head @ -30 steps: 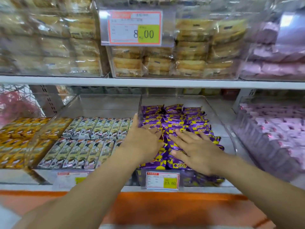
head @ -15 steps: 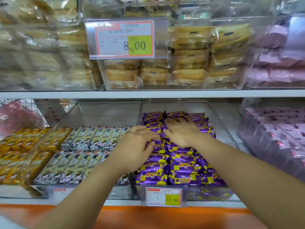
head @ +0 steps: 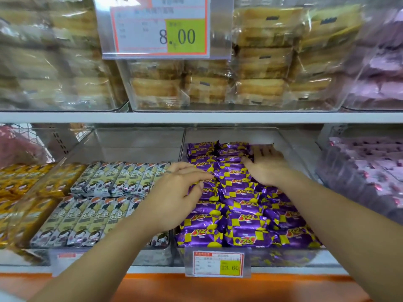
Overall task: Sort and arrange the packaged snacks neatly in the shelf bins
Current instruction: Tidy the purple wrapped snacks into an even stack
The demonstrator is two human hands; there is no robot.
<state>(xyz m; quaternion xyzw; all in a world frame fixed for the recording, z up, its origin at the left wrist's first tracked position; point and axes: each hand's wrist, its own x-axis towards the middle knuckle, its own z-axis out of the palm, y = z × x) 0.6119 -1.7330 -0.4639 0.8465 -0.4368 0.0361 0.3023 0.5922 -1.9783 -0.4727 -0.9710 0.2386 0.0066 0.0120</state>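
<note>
we see the purple snack packs (head: 237,216) lying in the clear middle bin (head: 290,147) on the lower shelf, front rows mostly lined up, back rows a bit skewed. left hand (head: 174,192) hovers loose-fingered, grasping nothing; right hand (head: 265,166) lies flat, fingers spread, on the rear packs. we judge this bin nearly done; the grey packs (head: 98,201) beside it look tidy.

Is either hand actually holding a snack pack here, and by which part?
Neither: left hand and right hand lie open on the purple-and-yellow foil snack packs.
</note>
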